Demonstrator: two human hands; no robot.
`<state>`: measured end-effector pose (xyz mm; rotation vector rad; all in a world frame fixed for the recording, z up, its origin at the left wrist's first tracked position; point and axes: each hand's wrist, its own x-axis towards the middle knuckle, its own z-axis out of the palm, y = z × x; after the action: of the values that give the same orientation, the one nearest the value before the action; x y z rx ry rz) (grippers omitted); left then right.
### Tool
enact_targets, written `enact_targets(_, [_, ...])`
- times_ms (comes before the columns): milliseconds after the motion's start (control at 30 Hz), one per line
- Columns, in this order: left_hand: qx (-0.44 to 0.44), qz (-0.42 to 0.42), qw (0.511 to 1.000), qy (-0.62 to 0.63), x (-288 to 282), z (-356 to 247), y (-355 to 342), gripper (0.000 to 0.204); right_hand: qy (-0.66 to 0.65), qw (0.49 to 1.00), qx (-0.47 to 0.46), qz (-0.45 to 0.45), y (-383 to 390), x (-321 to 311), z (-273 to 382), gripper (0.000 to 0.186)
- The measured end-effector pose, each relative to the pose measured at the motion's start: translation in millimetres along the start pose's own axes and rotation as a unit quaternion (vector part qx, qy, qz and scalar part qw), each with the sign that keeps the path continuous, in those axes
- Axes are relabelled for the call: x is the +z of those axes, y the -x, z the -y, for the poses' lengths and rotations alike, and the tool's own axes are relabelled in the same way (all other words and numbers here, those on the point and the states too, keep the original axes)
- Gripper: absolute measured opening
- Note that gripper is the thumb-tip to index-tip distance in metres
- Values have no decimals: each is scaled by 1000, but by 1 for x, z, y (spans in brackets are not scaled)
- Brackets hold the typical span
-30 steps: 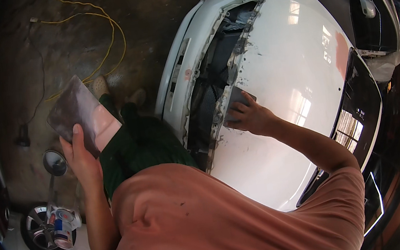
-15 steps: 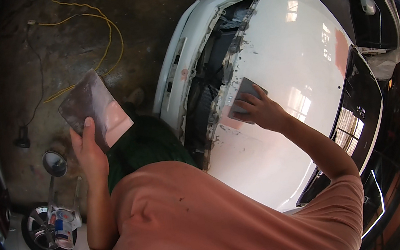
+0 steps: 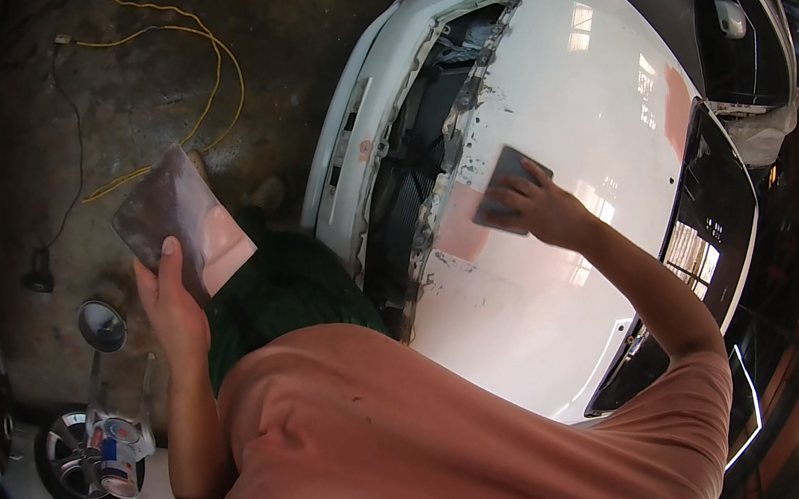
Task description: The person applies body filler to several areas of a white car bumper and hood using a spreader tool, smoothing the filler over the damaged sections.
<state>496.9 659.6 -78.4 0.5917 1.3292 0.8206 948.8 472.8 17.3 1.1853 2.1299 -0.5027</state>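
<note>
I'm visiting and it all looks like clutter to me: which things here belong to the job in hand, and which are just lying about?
In use:
board with a pink layer, in the left grip
dark flat pad, in the right grip
white hood, with its pink patch

Lying about, it seems:
yellow cord on the floor
round-headed stand
can near the wheel, its use unclear
</note>
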Motion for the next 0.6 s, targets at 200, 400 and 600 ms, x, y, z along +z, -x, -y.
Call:
enact_targets(200, [-5, 15, 1000, -6, 11, -4, 4, 41, 31, 999, -14, 21, -44, 19, -32, 60])
enact_targets(400, [-8, 15, 1000, -12, 7, 2, 5, 41, -4, 999, 0, 49, 6, 18, -35, 64])
enact_targets(600, [-65, 63, 995, 39, 17, 11, -2, 42, 43, 998, 23, 30, -25, 9, -56, 68])
